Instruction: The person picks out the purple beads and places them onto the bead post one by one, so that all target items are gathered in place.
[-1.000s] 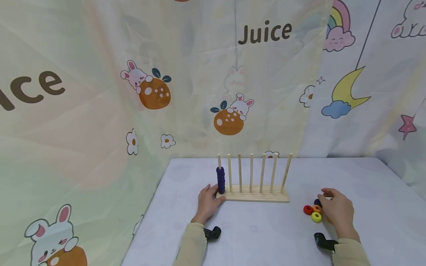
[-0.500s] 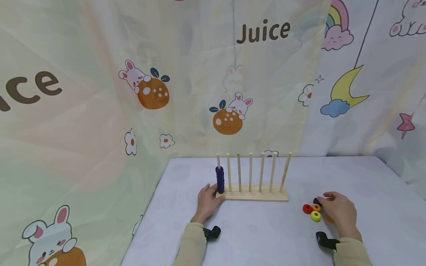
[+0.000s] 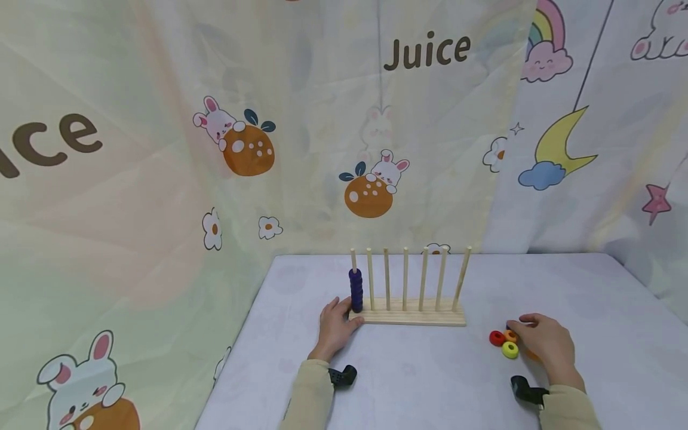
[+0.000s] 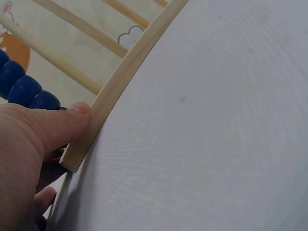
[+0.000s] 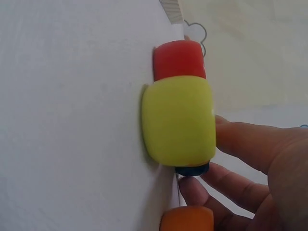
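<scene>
My left hand (image 3: 335, 329) grips the left end of a wooden peg stand (image 3: 414, 318), its thumb lying on the front edge of the base (image 4: 108, 94). Dark blue beads (image 3: 356, 291) are stacked on the leftmost peg; the other pegs are bare. Over on the right, my right hand (image 3: 545, 343) has thumb and fingers curled around a dark blue bead (image 5: 192, 170), mostly hidden by the fingers and a yellow bead (image 5: 179, 120). A red bead (image 3: 497, 338) and an orange bead (image 3: 510, 335) lie close beside it.
Another orange bead (image 5: 187, 219) lies near my right palm, partly covered in the head view. A white cloth covers the table (image 3: 414, 376). Behind its far edge hangs a printed curtain (image 3: 312, 119).
My right hand has lowered slightly, and its fingertips have closed around the dark blue bead, now covering most of it. My left hand stays on the stand.
</scene>
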`<state>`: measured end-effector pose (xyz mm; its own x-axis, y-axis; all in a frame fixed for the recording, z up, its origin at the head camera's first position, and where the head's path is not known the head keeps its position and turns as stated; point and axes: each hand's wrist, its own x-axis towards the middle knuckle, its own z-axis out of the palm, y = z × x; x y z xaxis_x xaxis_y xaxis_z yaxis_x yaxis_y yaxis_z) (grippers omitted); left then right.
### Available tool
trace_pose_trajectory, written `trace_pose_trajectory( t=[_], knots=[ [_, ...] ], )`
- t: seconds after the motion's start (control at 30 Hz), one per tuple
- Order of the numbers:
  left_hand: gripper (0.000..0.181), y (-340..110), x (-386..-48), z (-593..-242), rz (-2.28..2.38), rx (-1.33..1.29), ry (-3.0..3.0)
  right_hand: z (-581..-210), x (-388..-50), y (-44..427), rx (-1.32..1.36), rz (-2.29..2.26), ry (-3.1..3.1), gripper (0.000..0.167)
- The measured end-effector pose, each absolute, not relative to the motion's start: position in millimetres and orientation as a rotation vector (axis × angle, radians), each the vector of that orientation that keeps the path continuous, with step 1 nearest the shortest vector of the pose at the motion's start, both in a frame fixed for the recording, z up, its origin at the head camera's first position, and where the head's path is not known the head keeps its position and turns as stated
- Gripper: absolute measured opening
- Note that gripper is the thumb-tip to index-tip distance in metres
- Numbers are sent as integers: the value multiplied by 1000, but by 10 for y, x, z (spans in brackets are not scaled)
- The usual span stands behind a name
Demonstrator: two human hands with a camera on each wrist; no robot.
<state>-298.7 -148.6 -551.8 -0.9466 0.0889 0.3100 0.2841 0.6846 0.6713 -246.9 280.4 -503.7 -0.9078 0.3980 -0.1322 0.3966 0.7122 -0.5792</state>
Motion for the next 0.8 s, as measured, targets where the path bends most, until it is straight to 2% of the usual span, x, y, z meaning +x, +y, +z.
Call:
trace_pose_trajectory(
  t=[0.17,0.8],
  knots=[
    [56,-1485,-2985,-5503,-1114,-303,-2650,-5020,-2465,2762,-615,951,-2934,63],
    [55,-1482,-2984,-5494,-1108,-295,-2647,-5024,-2480,2697,-662,921,-2923,53]
  ],
)
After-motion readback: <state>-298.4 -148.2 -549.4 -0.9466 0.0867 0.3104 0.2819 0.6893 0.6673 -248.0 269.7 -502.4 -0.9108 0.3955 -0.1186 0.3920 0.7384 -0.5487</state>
